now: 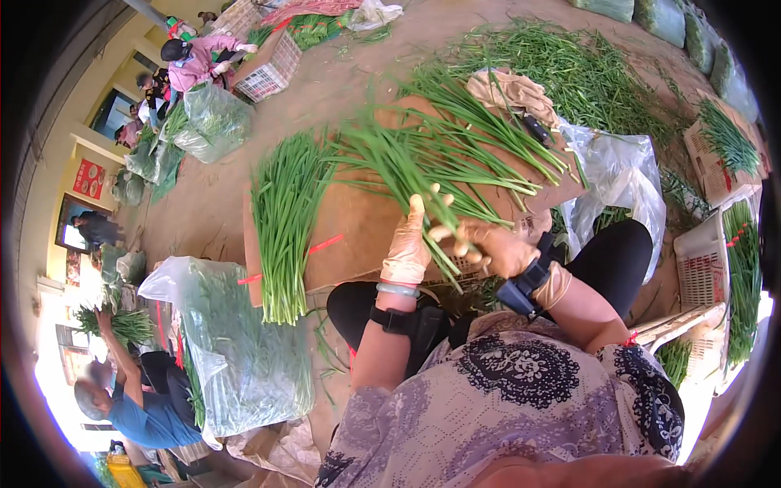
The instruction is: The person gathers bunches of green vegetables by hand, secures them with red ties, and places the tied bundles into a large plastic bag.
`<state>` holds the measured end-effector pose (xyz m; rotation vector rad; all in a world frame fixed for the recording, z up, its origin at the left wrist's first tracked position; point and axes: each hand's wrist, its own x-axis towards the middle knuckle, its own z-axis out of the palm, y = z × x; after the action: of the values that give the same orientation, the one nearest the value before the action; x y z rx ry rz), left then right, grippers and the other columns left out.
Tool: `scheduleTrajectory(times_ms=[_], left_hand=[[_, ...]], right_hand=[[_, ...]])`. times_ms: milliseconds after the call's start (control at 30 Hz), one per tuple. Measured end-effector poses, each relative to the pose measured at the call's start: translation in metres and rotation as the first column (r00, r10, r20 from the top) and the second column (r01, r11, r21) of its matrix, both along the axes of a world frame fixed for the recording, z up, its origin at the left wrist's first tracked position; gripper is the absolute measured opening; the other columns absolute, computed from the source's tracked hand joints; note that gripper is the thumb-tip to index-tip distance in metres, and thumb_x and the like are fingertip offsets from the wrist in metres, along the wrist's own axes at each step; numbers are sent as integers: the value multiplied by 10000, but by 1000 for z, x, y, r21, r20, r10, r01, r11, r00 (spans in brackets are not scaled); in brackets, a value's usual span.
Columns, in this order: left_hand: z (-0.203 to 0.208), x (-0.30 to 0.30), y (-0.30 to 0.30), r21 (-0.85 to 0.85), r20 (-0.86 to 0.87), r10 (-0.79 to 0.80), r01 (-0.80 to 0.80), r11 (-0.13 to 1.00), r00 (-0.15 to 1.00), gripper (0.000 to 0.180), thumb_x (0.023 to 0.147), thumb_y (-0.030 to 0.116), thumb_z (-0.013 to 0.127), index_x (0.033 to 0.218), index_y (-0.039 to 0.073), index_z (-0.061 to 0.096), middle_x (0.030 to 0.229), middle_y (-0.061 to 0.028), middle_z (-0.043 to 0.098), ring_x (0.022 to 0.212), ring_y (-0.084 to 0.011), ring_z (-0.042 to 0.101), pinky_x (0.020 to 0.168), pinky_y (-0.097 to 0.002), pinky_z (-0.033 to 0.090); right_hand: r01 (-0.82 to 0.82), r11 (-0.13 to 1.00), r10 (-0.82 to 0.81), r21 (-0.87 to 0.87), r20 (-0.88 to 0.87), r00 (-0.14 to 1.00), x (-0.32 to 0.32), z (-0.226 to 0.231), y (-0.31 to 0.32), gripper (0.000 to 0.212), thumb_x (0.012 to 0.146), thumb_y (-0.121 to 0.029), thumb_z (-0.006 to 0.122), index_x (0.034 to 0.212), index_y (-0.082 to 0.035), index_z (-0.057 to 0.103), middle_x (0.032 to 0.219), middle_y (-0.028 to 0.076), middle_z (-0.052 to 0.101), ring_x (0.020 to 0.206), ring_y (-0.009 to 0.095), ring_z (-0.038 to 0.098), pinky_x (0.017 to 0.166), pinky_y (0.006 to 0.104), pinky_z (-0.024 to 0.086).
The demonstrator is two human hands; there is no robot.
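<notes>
My gloved left hand point(409, 248) is closed around a bunch of long green chives point(386, 163), leaves pointing away and pale stem ends toward me. At the lower stems, my gloved right hand point(495, 246) has its fingers bent against the same bunch; they are slightly blurred. Under both hands lies a brown cardboard sheet point(350, 236) by my knees. A thick pile of chives point(289, 220) rests on its left side, stems toward me. Looser chives point(480, 159) are spread over its right side. Two red strips point(325, 244) stick out by the left pile.
A crumpled cloth point(517, 93) and a dark-handled tool point(534, 128) sit at the board's far right. Clear plastic bags point(622, 175) point(244, 342) flank me. Loose greens point(561, 69) cover the floor beyond. White crates point(700, 268) stand right. Co-workers point(154, 398) point(199, 61) are left and far left.
</notes>
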<state>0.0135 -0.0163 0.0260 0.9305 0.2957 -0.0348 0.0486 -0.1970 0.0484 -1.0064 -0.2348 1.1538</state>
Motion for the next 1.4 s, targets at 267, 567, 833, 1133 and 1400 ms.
scheduleTrajectory(times_ms=[267, 567, 833, 1133, 1400], left_hand=[[29, -3, 5, 207, 92, 251, -265, 942, 964, 292, 853, 216, 645, 1078, 34, 608, 756, -38, 587, 573, -127, 539, 509, -250, 440], [48, -11, 58, 92, 67, 411, -416, 905, 909, 293, 865, 178, 637, 1099, 8, 590, 838, -29, 595, 759, -132, 563, 696, -266, 475], [35, -3, 13, 50, 56, 397, -400, 915, 916, 258, 841, 116, 660, 1073, 15, 611, 980, -84, 642, 857, -154, 605, 737, -282, 499], [18, -41, 68, -11, 41, 441, -441, 898, 897, 246, 837, 29, 626, 1075, -15, 580, 998, -114, 634, 959, -194, 614, 869, -329, 504], [-8, -53, 66, -191, 18, 351, -341, 921, 936, 327, 826, -75, 559, 1147, -10, 554, 1158, -123, 582, 1031, -192, 583, 772, -227, 511]], right_hand=[[3, 969, 117, -247, 468, 876, -32, -13, 5, 243, 963, -216, 396, 954, -53, 577, 736, 5, 604, 545, 78, 553, 455, 215, 430], [864, 483, 797, -144, 480, -366, 53, 55, -91, 364, 890, -142, 455, 1252, -115, 473, 625, -8, 481, 467, 110, 478, 443, 238, 427], [68, 943, 214, -326, 749, 628, -2, 26, 26, 254, 873, -165, 595, 1039, 26, 600, 877, 112, 650, 783, 149, 617, 695, 315, 492], [694, 715, -33, -87, 987, 157, 140, 45, -99, 295, 810, -37, 513, 1096, -43, 586, 937, 129, 626, 817, 242, 600, 641, 328, 497], [804, 587, 737, -91, 469, -486, 69, 0, -41, 336, 799, -239, 511, 1028, 6, 510, 610, 47, 455, 520, 173, 481, 461, 304, 399]])
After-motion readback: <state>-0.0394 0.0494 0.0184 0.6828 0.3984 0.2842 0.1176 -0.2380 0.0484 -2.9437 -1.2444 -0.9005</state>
